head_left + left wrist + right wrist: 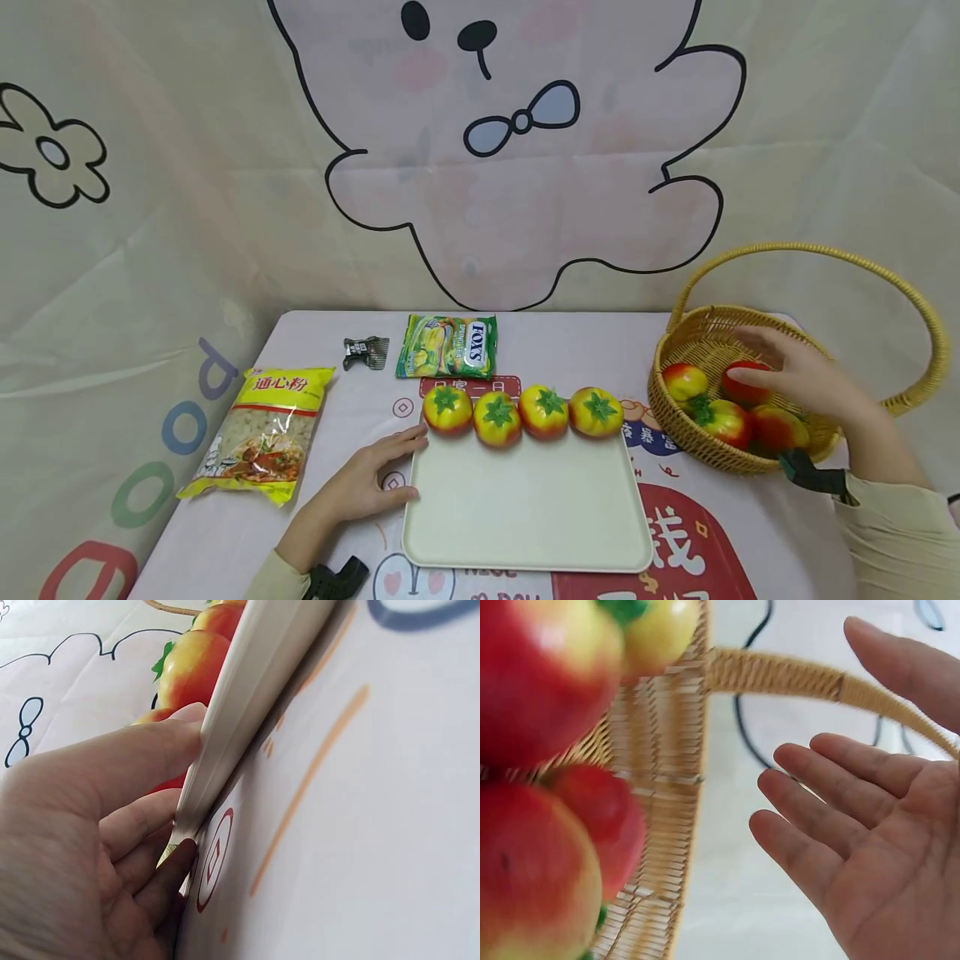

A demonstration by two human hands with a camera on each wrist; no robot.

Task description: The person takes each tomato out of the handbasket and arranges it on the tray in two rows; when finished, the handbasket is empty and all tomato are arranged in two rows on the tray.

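Observation:
My left hand (375,479) touches the left edge of a cream tray (525,508), thumb and forefinger spread along its rim. In the left wrist view, fingertips (191,720) rest right at the tray's side wall. Four red-and-yellow fruits with green leafy tops, like persimmons (597,412), form a row along the tray's far side. My right hand (795,375) hovers over a wicker basket (720,321), holding nothing. Its fingers are extended and apart from the fruits in the right wrist view. Several similar red-and-yellow fruits (723,423) lie in the basket.
A yellow bag of pasta (266,433) lies at the left. Toward the back are a small dark wrapped packet (366,352) and a green FOX'S candy bag (447,346). The basket's tall handle (825,248) arches up beside my right hand.

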